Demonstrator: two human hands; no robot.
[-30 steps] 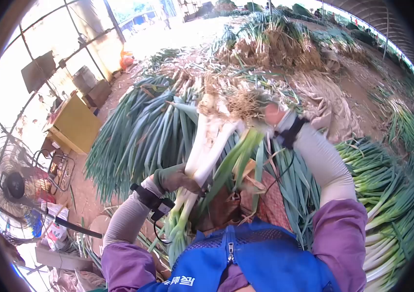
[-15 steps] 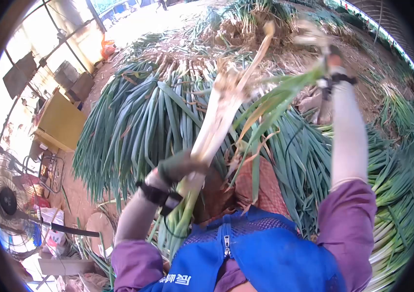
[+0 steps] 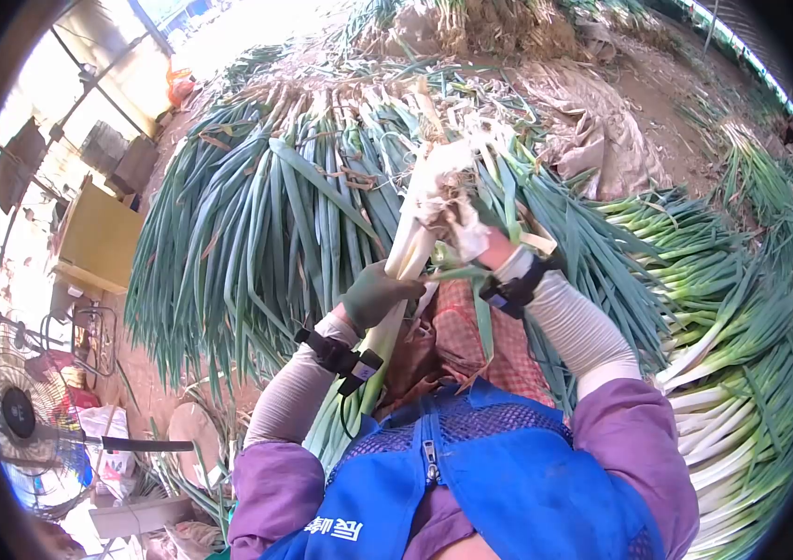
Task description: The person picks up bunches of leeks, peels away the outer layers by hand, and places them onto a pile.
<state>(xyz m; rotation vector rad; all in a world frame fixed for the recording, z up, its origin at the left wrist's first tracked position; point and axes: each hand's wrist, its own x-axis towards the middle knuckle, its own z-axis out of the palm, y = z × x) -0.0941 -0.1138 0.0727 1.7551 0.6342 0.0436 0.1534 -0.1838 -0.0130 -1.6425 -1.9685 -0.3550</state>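
My left hand (image 3: pixel 382 295), in a dark green glove, is closed around the white stalks of a few large green onions (image 3: pixel 408 250). Their root ends point up and away from me, and the green leaves run down past my left wrist against my vest. At the root end, my right hand (image 3: pixel 464 230), in a whitish glove, is closed on the onions' dry outer skin and roots. Its fingertips are partly lost among the roots. Behind both hands spreads a big heap of untrimmed green onions (image 3: pixel 257 224), roots at the far side and leaves toward me.
Cleaned green onions (image 3: pixel 723 420) with bright white stalks lie in a row on my right. A crumpled pale cloth (image 3: pixel 602 131) is on the dirt floor beyond the heap. On my left stand a fan (image 3: pixel 19 411) and a yellow box (image 3: pixel 98 238).
My right hand has come down and inward from the upper right to the root end. The loose leaves it held out there are gone from that spot. My left hand keeps its grip.
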